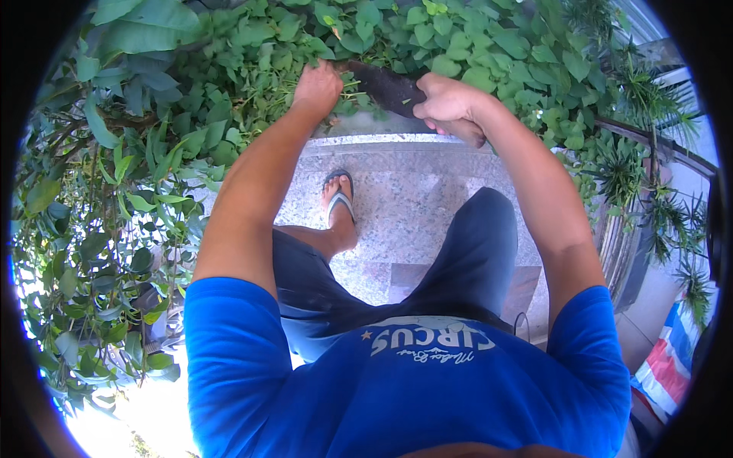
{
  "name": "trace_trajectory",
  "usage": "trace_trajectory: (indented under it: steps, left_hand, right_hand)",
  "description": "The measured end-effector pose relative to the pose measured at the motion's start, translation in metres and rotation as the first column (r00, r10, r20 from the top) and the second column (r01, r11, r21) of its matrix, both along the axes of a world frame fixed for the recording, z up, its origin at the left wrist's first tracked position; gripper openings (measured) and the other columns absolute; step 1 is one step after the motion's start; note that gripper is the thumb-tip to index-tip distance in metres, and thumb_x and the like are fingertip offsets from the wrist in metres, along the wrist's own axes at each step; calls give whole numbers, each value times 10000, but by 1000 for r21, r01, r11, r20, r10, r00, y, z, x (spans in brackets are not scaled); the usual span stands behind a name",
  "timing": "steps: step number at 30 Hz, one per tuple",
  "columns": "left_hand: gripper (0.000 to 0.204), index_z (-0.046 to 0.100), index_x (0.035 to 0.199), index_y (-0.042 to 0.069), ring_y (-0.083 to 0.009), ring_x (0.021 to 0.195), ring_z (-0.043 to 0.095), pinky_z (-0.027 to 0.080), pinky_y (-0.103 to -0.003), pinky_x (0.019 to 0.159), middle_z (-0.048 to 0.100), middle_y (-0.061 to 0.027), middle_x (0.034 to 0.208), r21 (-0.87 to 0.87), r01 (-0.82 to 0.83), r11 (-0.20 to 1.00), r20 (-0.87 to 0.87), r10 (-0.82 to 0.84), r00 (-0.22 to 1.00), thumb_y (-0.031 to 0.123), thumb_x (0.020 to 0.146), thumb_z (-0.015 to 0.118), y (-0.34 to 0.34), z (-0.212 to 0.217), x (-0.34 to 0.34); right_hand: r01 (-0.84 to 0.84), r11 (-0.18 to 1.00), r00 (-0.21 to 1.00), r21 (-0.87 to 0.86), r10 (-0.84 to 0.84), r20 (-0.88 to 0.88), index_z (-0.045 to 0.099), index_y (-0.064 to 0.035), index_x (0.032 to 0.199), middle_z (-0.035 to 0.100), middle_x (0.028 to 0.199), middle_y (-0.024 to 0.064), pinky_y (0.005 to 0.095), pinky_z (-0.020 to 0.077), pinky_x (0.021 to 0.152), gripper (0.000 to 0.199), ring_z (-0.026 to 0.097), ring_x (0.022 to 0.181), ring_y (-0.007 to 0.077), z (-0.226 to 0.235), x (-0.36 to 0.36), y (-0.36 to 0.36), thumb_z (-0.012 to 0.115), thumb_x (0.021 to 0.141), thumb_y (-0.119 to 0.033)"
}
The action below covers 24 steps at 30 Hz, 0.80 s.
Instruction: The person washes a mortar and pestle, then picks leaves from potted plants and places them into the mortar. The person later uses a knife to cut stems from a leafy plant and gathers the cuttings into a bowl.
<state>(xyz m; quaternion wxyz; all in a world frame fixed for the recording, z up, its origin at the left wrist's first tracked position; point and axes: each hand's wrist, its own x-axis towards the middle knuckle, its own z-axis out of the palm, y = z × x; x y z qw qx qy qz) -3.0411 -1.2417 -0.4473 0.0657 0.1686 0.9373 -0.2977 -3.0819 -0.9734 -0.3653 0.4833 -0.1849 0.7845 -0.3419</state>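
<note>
My right hand (453,99) is wrapped round the wooden handle of a large knife (385,87) with a broad, dark blade. The handle's end sticks out below my fist, and the blade points left into the greenery. Just beyond the blade's tip, my left hand (318,85) is closed on a bunch of thin green stems (349,84) of a low leafy plant. Leaves hang out on the left side of that fist, and its fingers are partly hidden. Whether the blade touches the stems, I cannot tell.
Dense heart-shaped leaves (489,46) fill the bed along the far side, behind a stone edge (382,139). Tall leafy branches (99,259) crowd the left. Spiky plants (622,172) and a rail (649,137) stand at right. My sandalled foot (340,200) rests on speckled stone paving.
</note>
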Motion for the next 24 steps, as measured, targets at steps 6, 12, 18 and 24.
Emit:
trace_trajectory:
  steps: [6,12,18,24]
  left_hand:
    - [258,715,1074,46,-292,1154,613,495,-429,853,745,-109,1021,46,-71,996,82,67,994,170,939,534,-4,4,-6]
    - [244,736,1024,70,-287,1127,623,488,-445,860,748,-99,1017,99,-114,989,154,98,983,171,927,537,-11,2,-4]
    - [228,708,949,31,-341,1088,627,491,-479,875,741,-157,974,290,-51,955,26,46,999,149,891,522,-18,-6,-2]
    - [232,698,989,24,-345,1103,624,469,-520,928,740,-160,1012,333,-120,935,90,95,991,147,891,527,-19,-2,0]
  right_hand:
    - [19,1000,1000,-22,-19,12,585,63,870,636,700,111,379,511,517,152,615,559,205,-16,-9,-12,616,867,-86]
    - [-18,999,999,-33,16,-51,558,64,878,634,668,108,377,511,511,148,620,539,209,-29,-9,-8,603,856,-76]
    - [31,986,997,-164,-19,78,539,65,967,622,679,114,367,494,494,177,603,536,203,-63,-16,-10,602,867,-65]
    - [8,973,995,-231,15,97,546,32,996,616,678,105,334,479,483,161,597,529,190,-69,-21,-24,614,878,-54]
